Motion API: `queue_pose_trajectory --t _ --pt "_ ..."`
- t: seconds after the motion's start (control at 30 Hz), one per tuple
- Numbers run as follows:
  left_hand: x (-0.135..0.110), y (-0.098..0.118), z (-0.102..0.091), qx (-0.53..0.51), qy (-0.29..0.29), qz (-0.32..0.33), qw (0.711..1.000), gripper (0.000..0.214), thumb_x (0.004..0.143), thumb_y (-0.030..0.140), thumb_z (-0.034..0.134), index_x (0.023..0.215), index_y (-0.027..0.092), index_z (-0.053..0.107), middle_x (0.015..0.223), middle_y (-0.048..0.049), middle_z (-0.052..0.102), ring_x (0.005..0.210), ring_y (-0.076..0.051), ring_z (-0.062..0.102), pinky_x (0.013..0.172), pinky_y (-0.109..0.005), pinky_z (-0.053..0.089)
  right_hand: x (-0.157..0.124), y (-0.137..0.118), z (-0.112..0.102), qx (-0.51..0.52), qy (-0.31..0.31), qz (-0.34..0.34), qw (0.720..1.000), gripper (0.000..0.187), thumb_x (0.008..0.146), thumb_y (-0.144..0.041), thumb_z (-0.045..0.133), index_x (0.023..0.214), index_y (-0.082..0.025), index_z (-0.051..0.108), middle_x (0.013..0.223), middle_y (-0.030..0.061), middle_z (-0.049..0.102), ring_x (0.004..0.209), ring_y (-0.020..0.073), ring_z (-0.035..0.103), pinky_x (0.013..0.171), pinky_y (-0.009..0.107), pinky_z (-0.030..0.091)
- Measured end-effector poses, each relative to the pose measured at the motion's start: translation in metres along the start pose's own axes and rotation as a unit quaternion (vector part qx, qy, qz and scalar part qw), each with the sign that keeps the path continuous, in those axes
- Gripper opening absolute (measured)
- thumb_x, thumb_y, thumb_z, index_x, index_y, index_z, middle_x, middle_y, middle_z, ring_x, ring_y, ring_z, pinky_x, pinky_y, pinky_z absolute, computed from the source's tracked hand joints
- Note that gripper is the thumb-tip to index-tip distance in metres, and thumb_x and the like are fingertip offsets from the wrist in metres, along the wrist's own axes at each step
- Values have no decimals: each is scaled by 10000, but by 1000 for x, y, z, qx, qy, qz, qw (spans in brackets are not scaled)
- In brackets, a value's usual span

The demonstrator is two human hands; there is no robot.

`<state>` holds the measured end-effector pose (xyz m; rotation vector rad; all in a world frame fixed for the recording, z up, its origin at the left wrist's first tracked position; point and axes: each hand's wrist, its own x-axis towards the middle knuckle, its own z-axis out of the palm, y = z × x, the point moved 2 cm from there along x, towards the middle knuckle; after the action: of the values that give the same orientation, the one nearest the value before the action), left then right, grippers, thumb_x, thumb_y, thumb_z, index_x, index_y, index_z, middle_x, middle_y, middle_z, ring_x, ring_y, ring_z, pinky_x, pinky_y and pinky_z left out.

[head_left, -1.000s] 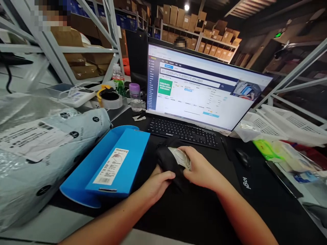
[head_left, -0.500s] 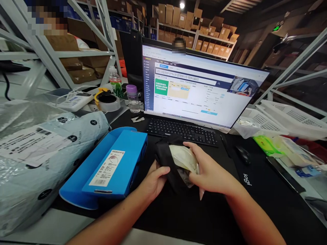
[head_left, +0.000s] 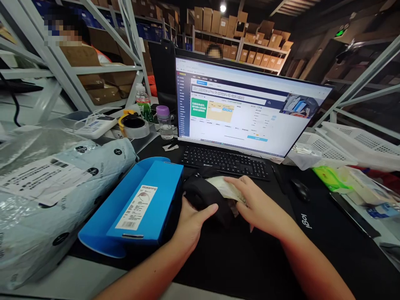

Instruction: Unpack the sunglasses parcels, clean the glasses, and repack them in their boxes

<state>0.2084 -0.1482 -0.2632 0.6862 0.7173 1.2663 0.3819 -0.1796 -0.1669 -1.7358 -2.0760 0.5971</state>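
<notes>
My left hand (head_left: 192, 218) is closed around a soft black fabric item (head_left: 201, 191), perhaps a pouch; its thumb lies across the near side. A pale, crinkled plastic-like packet (head_left: 223, 186) sits partly inside or under the fabric, and I cannot tell which. My right hand (head_left: 261, 206) grips the packet's right end, fingers on top and thumb side below. What else the fabric holds is hidden. Left of my hands stands a blue cardboard box (head_left: 165, 183) with a white "Wakening" label (head_left: 137, 208) and a curved flap.
A grey-blue padded parcel (head_left: 103, 179) lies at far left. Behind my hands are a keyboard (head_left: 225, 162) and a large monitor (head_left: 237, 112). A purple-capped bottle (head_left: 164, 125) and tape rolls (head_left: 136, 125) stand behind the box. On the right is a mouse (head_left: 300, 189).
The black fabric now covers more of the pale packet. My left thumb has moved right across it, and my right fingers lie flatter on the packet. The view has shifted slightly.
</notes>
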Motion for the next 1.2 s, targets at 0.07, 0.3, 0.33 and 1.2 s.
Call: queue_pose_trajectory --t 0.07,0.3,0.33,1.2 --pt "0 2 1 0 15 -1 1000 963 619 147 924 1439 303 443 1405 -67 628 1317 -294 579 1125 -442 462 2 1 2 -15 8 -19 1000 690 862 -64 459 1506 -309 417 1149 65 514 922 191 641 851 360 593" --pt "6 6 -3 -72 1 -52 996 798 767 238 836 1462 336 456 1354 -63 668 1295 -299 600 1094 -467 500 11 1 15 -52 6 -30 998 711 862 -39 448 1538 -229 342 1157 109 494 997 241 619 902 427 588" --pt "7 5 -5 -80 3 -58 995 795 765 242 836 1460 338 462 1351 -60 671 1292 -297 603 1098 -467 498 10 2 12 -49 2 -31 998 714 862 -37 449 1538 -245 344 1155 104 501 984 237 628 896 426 593" --pt "-9 6 -15 -56 -60 -91 992 913 541 370 949 1372 283 579 1235 -94 727 1300 -394 577 1141 -564 432 19 104 -44 -50 24 19 998 732 623 -88 795 1325 -218 635 1286 125 630 1220 325 596 1059 528 482"
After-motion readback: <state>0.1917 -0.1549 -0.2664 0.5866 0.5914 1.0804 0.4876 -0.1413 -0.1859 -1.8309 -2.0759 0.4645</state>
